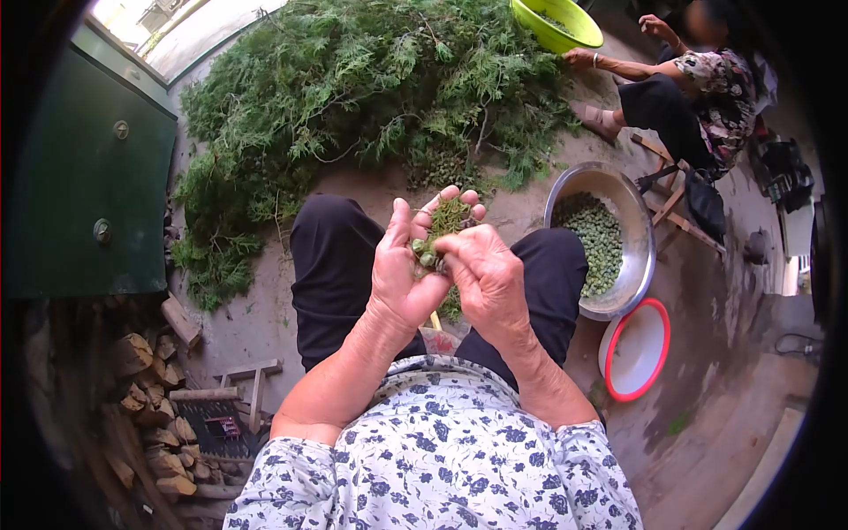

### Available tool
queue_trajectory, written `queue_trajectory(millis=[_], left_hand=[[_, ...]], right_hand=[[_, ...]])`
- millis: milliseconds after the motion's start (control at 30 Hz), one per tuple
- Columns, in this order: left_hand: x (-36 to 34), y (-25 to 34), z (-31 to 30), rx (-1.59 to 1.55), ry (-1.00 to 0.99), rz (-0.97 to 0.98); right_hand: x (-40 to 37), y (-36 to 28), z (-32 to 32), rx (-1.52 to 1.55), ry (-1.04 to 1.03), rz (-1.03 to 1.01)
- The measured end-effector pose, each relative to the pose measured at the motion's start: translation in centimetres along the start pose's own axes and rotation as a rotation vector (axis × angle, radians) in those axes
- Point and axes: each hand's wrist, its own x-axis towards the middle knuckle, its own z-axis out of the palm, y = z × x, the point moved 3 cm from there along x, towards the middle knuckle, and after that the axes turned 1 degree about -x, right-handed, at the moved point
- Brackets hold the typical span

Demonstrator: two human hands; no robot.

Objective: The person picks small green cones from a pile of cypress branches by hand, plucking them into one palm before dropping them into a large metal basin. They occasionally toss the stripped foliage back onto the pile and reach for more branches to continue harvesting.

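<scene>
Palm up above my knees, my left hand (399,278) holds a small green cypress sprig (450,215) across its fingers. Round green cones (425,253) lie at the sprig's lower end, over the palm. My right hand (491,276) meets it from the right, thumb and forefinger pinched at the cones; its fingertips partly cover what they grip. Beside my right knee stands a wide metal basin (647,243), tilted in view, with many loose green cones (596,247) inside.
A large heap of cypress branches (353,97) fills the ground ahead. A red-rimmed white basin (632,358) leans by the metal one. Far right, a seated person (698,97) reaches to a yellow-green basin (583,37). Split firewood (159,397) is stacked left, below a green door (79,185).
</scene>
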Motion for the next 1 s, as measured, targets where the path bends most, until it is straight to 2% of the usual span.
queue_trajectory(millis=[67, 333, 400, 633, 733, 800, 833, 867, 933, 1000], left_hand=[[-0.1, 0.0, 0.0, -0.010, 0.020, -0.012], [-0.2, -0.1, 0.3, -0.009, -0.008, -0.007], [-0.2, -0.2, 0.4, -0.006, -0.004, -0.023], [-0.3, -0.5, 0.2, 0.013, -0.007, -0.048], [-0.4, -0.2, 0.2, -0.018, 0.002, -0.044], [-0.5, -0.2, 0.2, -0.034, 0.008, -0.048], [-0.5, -0.2, 0.2, -0.029, 0.006, -0.047], [-0.6, -0.3, 0.2, -0.024, 0.004, -0.046], [-0.6, -0.4, 0.0, -0.001, 0.009, -0.035], [-0.7, -0.4, -0.2, 0.024, 0.017, -0.025]], right_hand=[[0.4, -0.2, -0.4, -0.126, 0.167, 0.006], [0.3, -0.2, -0.8, 0.000, 0.075, 0.006], [0.7, 0.0, -0.7, -0.019, -0.016, -0.013], [0.7, -0.1, -0.5, -0.077, -0.019, 0.020], [0.9, -0.8, -1.3, 0.072, 0.052, 0.084], [0.7, -0.5, -1.3, 0.654, -0.017, 0.474], [0.5, 0.1, -1.0, 0.627, -0.018, 0.474], [0.3, 0.8, -0.8, 0.627, -0.017, 0.473], [0.7, 0.4, -0.6, 0.087, -0.090, -0.036], [0.4, -0.2, 0.0, 0.042, -0.114, -0.017]])
